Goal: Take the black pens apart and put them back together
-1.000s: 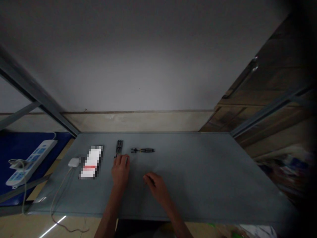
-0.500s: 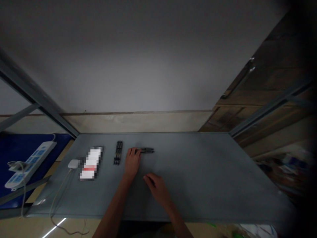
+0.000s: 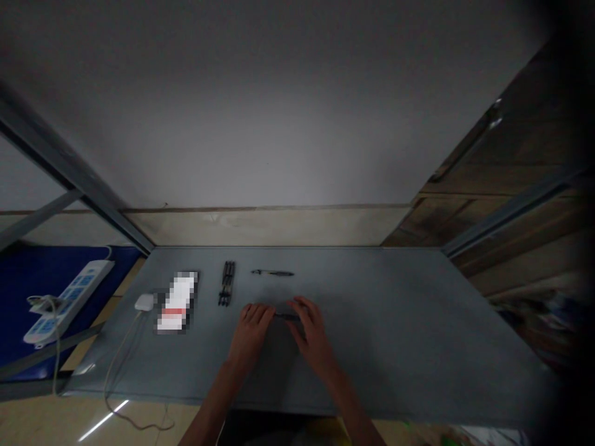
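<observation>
My left hand (image 3: 253,328) is closed on the left end of a dark pen (image 3: 286,316), which lies level just above or on the grey table. My right hand (image 3: 312,328) is around the pen's right end, thumb and fingers spread apart with the pen between them; whether they touch it is hard to see. Beyond the hands, a second pen (image 3: 273,272) lies crosswise on the table. To the left, several dark pens (image 3: 227,283) lie side by side, pointing away from me.
A phone with a blurred screen (image 3: 179,302) lies on the left of the grey table (image 3: 395,334), beside a white charger (image 3: 144,302) with a cable. A power strip (image 3: 69,301) rests on a blue surface further left. A pale wall (image 3: 264,124) rises behind; metal posts flank the table.
My left hand has drawn one pen nearer to me, away from the other crosswise pen. My right hand has moved up and its fingers have spread around the pen's right end.
</observation>
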Demonstrator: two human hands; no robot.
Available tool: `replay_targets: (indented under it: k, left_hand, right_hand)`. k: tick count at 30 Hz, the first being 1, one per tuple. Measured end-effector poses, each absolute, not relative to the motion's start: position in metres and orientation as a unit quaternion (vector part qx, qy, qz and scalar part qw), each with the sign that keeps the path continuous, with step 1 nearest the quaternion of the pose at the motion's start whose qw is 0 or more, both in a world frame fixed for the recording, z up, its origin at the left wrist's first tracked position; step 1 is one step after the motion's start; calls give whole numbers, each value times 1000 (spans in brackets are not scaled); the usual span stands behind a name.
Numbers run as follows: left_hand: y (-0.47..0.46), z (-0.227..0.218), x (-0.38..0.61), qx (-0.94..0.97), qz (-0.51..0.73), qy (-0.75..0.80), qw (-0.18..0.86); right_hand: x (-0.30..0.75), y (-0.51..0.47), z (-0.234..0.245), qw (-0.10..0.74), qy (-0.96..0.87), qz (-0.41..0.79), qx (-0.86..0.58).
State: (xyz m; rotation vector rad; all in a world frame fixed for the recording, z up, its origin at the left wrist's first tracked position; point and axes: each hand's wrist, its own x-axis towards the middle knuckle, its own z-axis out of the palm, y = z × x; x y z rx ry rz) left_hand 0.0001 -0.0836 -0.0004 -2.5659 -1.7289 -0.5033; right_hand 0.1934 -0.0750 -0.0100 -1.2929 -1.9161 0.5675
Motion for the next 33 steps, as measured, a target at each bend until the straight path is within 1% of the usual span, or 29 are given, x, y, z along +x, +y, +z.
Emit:
replay_targets:
  k: [2, 4, 7, 10, 15, 19, 21, 23, 25, 27, 31, 33]
  left_hand:
    - [-94, 2, -2, -825, -158, -542, 4]
    - [-101, 3, -2, -830, -155, -536, 4]
    - [-106, 3, 2, -835, -140, -533, 1]
    - [-109, 4, 9, -832, -118, -541, -28]
    - [-109, 8, 16, -808, -118, -565, -122]
    - [-107, 8, 15, -792, -129, -578, -150]
    - [-107, 8, 12, -792, -132, -579, -142]
    - [-107, 8, 8, -795, -133, -577, -132]
    - [-108, 7, 6, -799, -133, -573, -126]
    - [-107, 5, 5, -799, -132, -575, -117]
    - [-101, 1, 7, -793, -128, -588, -94]
    - [-98, 0, 8, -792, -131, -589, -89]
  right_hand:
    - [201, -72, -6, 281, -800, 260, -461]
    - [206, -72, -2, 227, -813, 303, -442]
    - [209, -76, 4, 202, -808, 345, -434]
    - [209, -82, 7, 186, -810, 340, -441]
    - [210, -89, 0, 212, -833, 262, -439]
    - [208, -90, -6, 249, -831, 236, -438]
    - [206, -90, -3, 269, -799, 255, -474]
    - [203, -89, 2, 269, -762, 299, -507]
    - [200, -88, 6, 261, -735, 352, -518]
    - [198, -86, 8, 277, -714, 389, -512]
    - [196, -84, 3, 354, -674, 402, -509]
    - [196, -83, 1, 353, -667, 408, -514]
